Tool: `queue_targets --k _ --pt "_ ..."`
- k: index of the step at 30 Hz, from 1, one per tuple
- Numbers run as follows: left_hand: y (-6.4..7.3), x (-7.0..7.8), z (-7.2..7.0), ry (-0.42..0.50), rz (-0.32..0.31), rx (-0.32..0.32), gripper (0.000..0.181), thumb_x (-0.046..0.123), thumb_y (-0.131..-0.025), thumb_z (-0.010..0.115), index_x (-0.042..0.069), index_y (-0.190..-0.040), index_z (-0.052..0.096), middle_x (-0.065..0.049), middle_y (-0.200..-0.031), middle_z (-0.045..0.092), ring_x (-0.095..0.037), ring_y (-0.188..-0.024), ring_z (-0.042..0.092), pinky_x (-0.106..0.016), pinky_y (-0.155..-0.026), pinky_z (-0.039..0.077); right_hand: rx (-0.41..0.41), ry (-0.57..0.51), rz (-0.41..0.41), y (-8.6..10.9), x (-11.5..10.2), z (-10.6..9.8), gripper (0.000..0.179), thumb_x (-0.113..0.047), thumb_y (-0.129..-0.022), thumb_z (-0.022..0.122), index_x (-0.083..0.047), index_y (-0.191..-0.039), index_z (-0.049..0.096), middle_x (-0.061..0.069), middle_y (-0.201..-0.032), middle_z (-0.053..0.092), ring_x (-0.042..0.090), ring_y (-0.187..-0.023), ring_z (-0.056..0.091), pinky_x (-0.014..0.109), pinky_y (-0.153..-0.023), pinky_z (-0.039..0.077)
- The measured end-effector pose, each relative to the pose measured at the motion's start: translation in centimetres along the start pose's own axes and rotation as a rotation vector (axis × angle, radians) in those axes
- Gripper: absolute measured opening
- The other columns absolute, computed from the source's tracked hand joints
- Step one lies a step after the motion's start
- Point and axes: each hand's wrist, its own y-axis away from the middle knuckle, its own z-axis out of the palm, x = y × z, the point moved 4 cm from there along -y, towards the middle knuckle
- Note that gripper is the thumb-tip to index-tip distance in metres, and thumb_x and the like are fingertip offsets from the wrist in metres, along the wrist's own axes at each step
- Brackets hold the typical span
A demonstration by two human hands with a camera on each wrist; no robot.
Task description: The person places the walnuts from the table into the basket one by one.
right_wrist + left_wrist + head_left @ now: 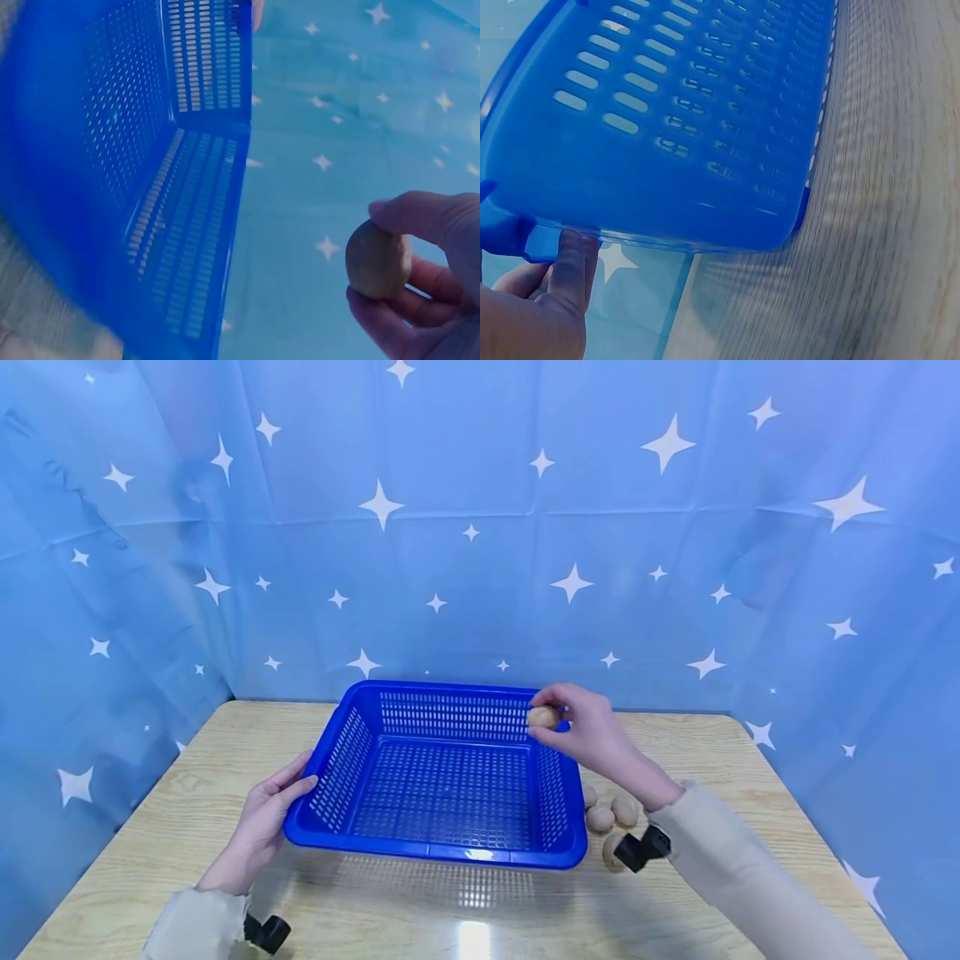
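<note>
My left hand grips the left end of an empty blue plastic basket, its thumb over the rim. In the left wrist view the fingers reach under the basket's handle edge, and the slotted side wall fills much of the picture. My right hand pinches a small, brown, rounded potato between thumb and fingers, over the basket's far right corner in the head view. Seen from the right wrist, the potato is smooth and oval, apart from the basket wall.
Several more potatoes lie on the wooden table beside the basket's right end, partly hidden by the basket and the right wrist camera. A blue curtain with white stars hangs behind and at both sides of the table.
</note>
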Motion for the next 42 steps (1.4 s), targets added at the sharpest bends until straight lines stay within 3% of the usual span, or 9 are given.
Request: queue_targets --k 3,6,9,14,17,22,26,33,42 --pt "0.1 0.1 0.0 0.012 -0.015 0.017 0.066 0.021 -0.092 0.062 0.011 -0.147 0.028 0.022 -0.120 0.054 0.002 -0.095 0.060 -0.021 -0.081 0.050 -0.027 -0.014 -0.014 -1.8 -0.5 1.4 0.023 -0.009 -0.078 0.076 -0.004 -0.097 0.063 0.007 -0.090 0.063 0.018 -0.076 0.057 0.033 -0.066 0.051" --pt "0.3 0.2 0.1 0.015 -0.023 0.028 0.064 0.021 -0.092 0.061 0.013 -0.147 0.028 0.007 -0.144 0.039 0.003 -0.095 0.059 -0.020 -0.081 0.049 -0.067 -0.054 0.003 -3.4 -0.8 3.2 0.023 -0.012 -0.080 0.075 -0.004 -0.098 0.064 0.006 -0.091 0.063 0.018 -0.077 0.058 0.031 -0.066 0.050" --pt "0.3 0.2 0.1 0.018 -0.019 0.033 0.064 0.020 -0.092 0.061 0.013 -0.146 0.028 -0.006 -0.151 0.027 0.003 -0.096 0.058 -0.020 -0.082 0.049 -0.116 -0.101 0.046 -4.8 -1.0 5.2 0.024 -0.015 -0.082 0.073 -0.005 -0.101 0.063 0.006 -0.094 0.064 0.017 -0.080 0.058 0.029 -0.066 0.050" --pt "0.4 -0.1 0.2 0.036 -0.020 0.043 0.063 0.019 -0.091 0.062 0.012 -0.145 0.031 0.019 -0.129 0.050 0.001 -0.096 0.059 -0.021 -0.082 0.049 -0.167 -0.179 0.088 -6.4 -1.2 8.3 0.025 -0.015 -0.084 0.072 -0.004 -0.105 0.063 0.007 -0.099 0.064 0.017 -0.084 0.058 0.027 -0.066 0.049" --pt "0.5 -0.2 0.2 0.035 -0.012 0.046 0.062 0.019 -0.091 0.063 0.012 -0.145 0.032 0.023 -0.109 0.056 0.001 -0.096 0.060 -0.021 -0.082 0.050 -0.179 -0.222 0.094 -7.1 -1.3 9.9 0.025 -0.014 -0.084 0.071 -0.004 -0.104 0.062 0.008 -0.099 0.064 0.017 -0.085 0.059 0.026 -0.067 0.050" --pt "0.5 0.0 0.3 0.030 -0.035 0.053 0.062 0.021 -0.091 0.063 0.014 -0.144 0.033 0.010 -0.139 0.045 0.001 -0.096 0.059 -0.021 -0.082 0.049 -0.211 -0.258 0.109 -8.1 -1.3 12.4 0.022 -0.012 -0.083 0.072 -0.004 -0.101 0.060 0.008 -0.094 0.063 0.017 -0.079 0.057 0.026 -0.066 0.048" --pt "0.3 0.3 0.4 0.023 -0.044 0.047 0.063 0.021 -0.091 0.062 0.014 -0.146 0.031 -0.004 -0.151 0.028 0.003 -0.097 0.057 -0.020 -0.083 0.048 -0.237 -0.231 0.091 -8.8 -1.4 14.5 0.023 -0.009 -0.081 0.073 -0.002 -0.098 0.059 0.009 -0.091 0.062 0.016 -0.077 0.056 0.025 -0.065 0.047" --pt "0.0 0.5 0.3 0.040 -0.040 0.060 0.062 0.019 -0.091 0.062 0.013 -0.145 0.033 0.004 -0.144 0.040 0.000 -0.096 0.060 -0.021 -0.082 0.050 -0.327 -0.151 0.079 -9.2 -1.1 18.1 0.027 -0.007 -0.078 0.075 -0.003 -0.089 0.050 0.006 -0.082 0.054 0.014 -0.070 0.050 0.023 -0.060 0.043" --pt "0.4 -0.4 0.1 0.023 -0.047 0.064 0.062 0.019 -0.092 0.061 0.013 -0.146 0.031 -0.007 -0.149 0.031 0.000 -0.095 0.060 -0.022 -0.082 0.050 -0.391 -0.020 0.147 -9.0 -0.7 21.8 0.028 -0.009 -0.078 0.076 -0.007 -0.085 0.049 0.001 -0.075 0.049 0.011 -0.063 0.048 0.022 -0.055 0.042"
